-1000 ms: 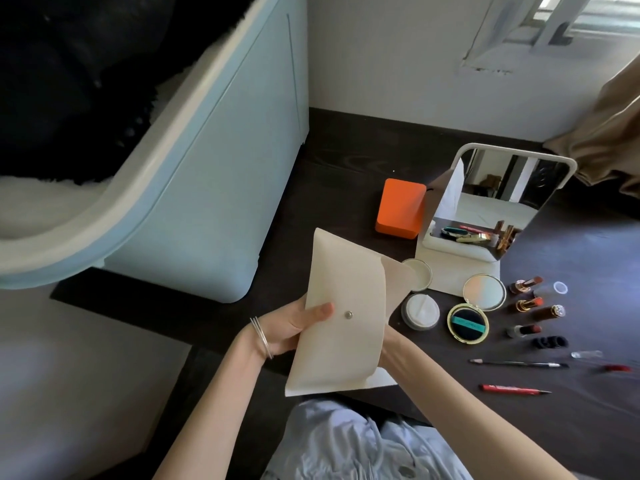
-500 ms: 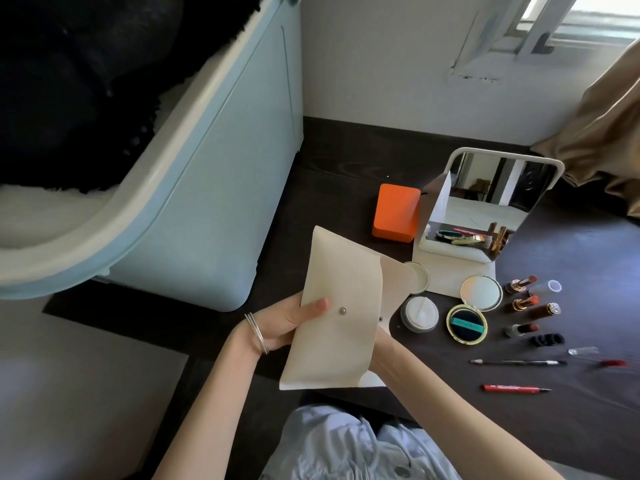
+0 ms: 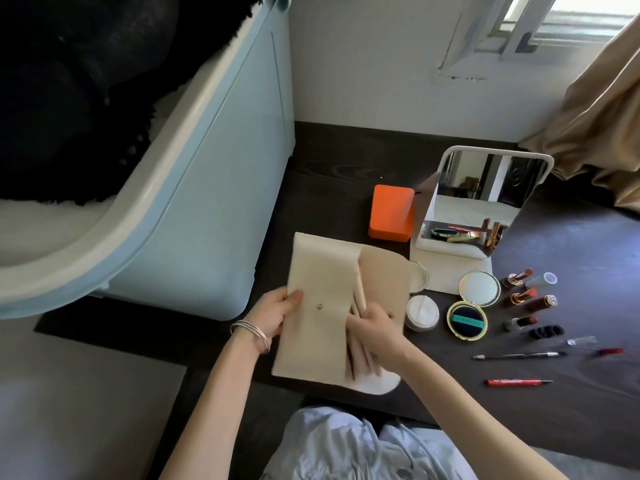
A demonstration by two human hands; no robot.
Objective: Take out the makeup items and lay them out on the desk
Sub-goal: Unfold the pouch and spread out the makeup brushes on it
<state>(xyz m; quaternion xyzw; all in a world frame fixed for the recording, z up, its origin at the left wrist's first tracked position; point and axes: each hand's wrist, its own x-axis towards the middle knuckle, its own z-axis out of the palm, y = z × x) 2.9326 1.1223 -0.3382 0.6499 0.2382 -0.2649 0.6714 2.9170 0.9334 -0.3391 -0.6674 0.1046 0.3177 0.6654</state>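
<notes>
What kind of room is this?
Probably a bedroom or dressing corner at home: a dark desk holds a standing mirror and lipsticks, beside a curtained window.

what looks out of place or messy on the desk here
Little stands out. Three lipsticks lie uncapped, with a clear cap loose beside them. The red pencil lies apart from the row, nearer the desk edge. Nothing looks spilled or broken.

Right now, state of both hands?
Left hand: grips the left edge of the cream pouch.
Right hand: fingers curled round the pale brush handles sticking out of the pouch.
</notes>
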